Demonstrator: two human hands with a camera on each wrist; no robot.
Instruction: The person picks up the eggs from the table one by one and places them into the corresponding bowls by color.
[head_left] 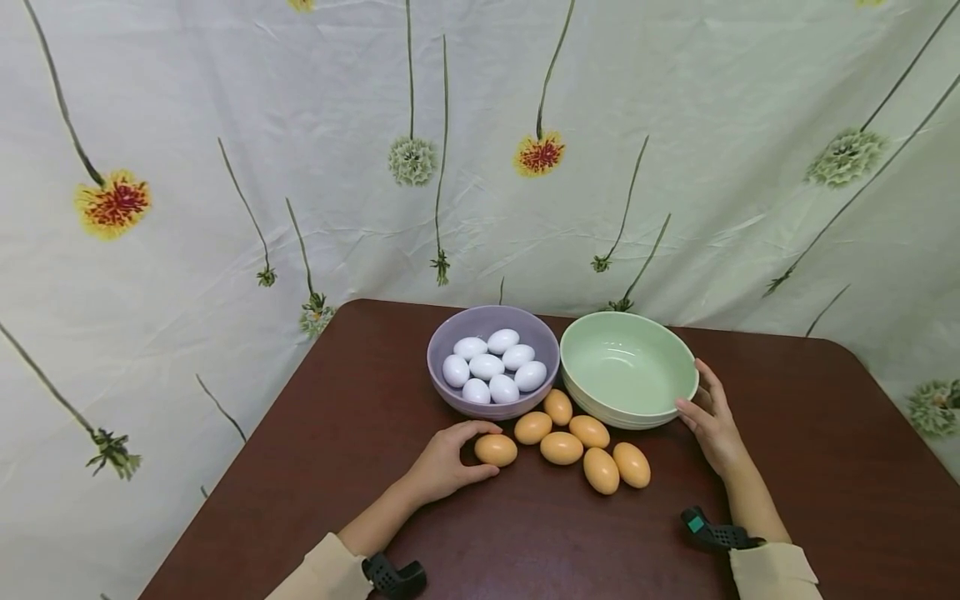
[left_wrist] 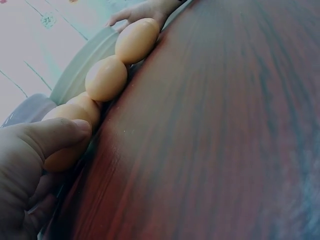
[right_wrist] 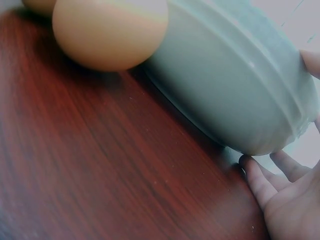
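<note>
Surface (head_left: pixel 795 425): dark reddish-brown, streaked grain, rounded far corners, glossy in patches. Behind it and down its left side, pale cloth (head_left: pixel 300 83), creased. Print: flower heads inverted, stems running upward. Yellow-and-red bloom (head_left: pixel 112 204) far left, smaller red-centred bloom (head_left: pixel 538 155) near middle; whitish-green puffball (head_left: pixel 412 161) between them.

Loose eggs (head_left: pixel 561 448) lie before the right bowl (head_left: pixel 628 367) and egg-holding left bowl (head_left: pixel 487 320).
</note>
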